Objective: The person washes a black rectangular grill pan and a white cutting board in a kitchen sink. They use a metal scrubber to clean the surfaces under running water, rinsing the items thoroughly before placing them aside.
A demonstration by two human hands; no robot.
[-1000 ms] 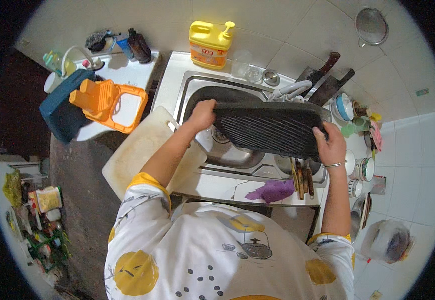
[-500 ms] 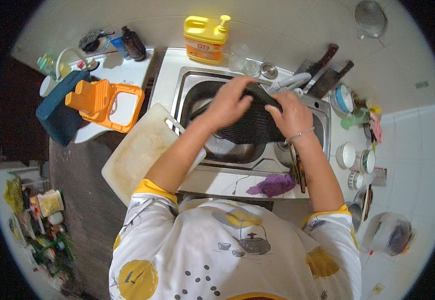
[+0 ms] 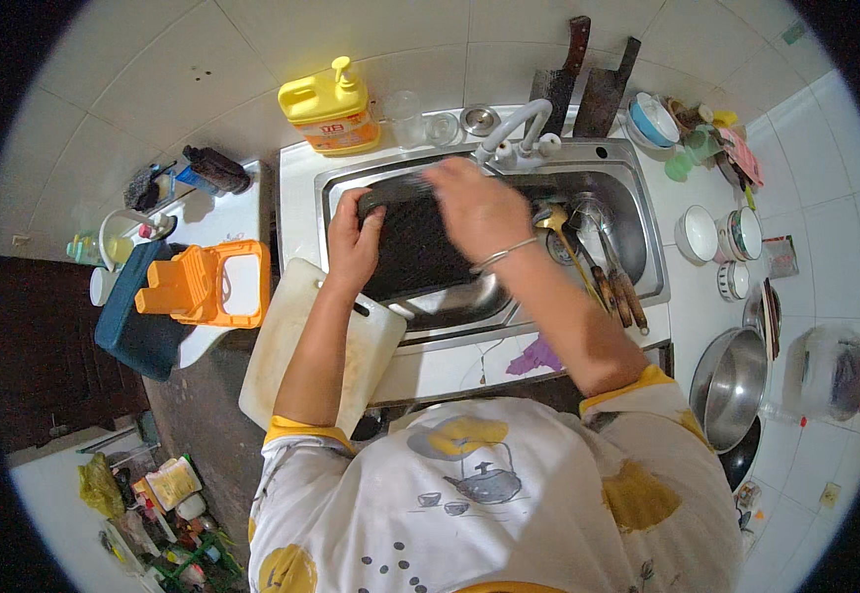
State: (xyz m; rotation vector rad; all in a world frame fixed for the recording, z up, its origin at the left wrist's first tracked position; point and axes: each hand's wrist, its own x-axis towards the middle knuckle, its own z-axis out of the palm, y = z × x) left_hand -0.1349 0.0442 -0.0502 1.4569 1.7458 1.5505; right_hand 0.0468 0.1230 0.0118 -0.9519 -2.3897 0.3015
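Observation:
A black panel with a ribbed or textured face (image 3: pixel 415 247) is held over the left basin of the steel sink (image 3: pixel 326 183). My left hand (image 3: pixel 354 242) is closed on its left edge, the thumb on the near face. Over the panel's right part is my right hand (image 3: pixel 484 212), wearing a thin bracelet. Its fingertips are smeared by motion, so whether they hold anything cannot be made out. The grey faucet (image 3: pixel 524 124) rises just behind the right hand.
Several long-handled utensils (image 3: pixel 613 282) lie in the right basin. Two cleavers (image 3: pixel 603 94) lean on the wall. A yellow pump jug (image 3: pixel 329 109) stands behind the sink, bowls (image 3: pixel 696 234) to the right. A white cutting board (image 3: pixel 296 341) overlaps the counter's left front; a purple cloth (image 3: pixel 536 356) lies near it.
The panel has moved left over the left basin. My left hand has shifted to its left edge, and my right hand has left the right edge for its upper face. The view has shifted too.

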